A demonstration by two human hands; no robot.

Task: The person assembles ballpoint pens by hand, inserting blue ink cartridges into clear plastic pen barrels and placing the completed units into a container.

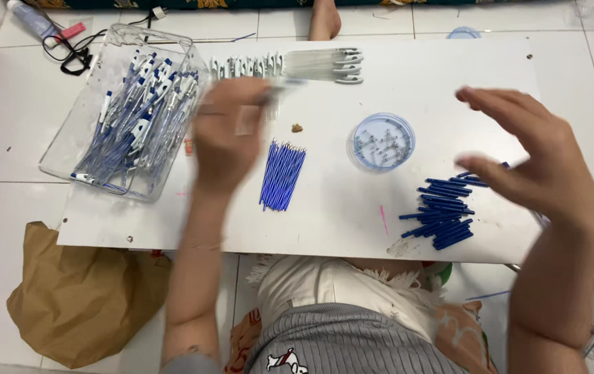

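My left hand (pixel 227 135) is blurred with motion over the white board (pixel 352 208) and grips a clear pen (pixel 279 84) that points right, toward a row of clear pen barrels (pixel 290 67). Just right of that hand lies a bundle of blue ink refills (pixel 282 175). My right hand (pixel 539 156) hovers open above the board's right side, fingers spread, holding nothing. Below its fingers lies a heap of dark blue pen parts (pixel 442 215). A round clear lid (pixel 382 142) with small metal springs sits between my hands.
A clear plastic bin (pixel 130 111) with several assembled blue and white pens stands at the board's left end. A brown paper bag (pixel 78 294) lies on the tiled floor at lower left. A bare foot (pixel 324 19) shows beyond the far edge.
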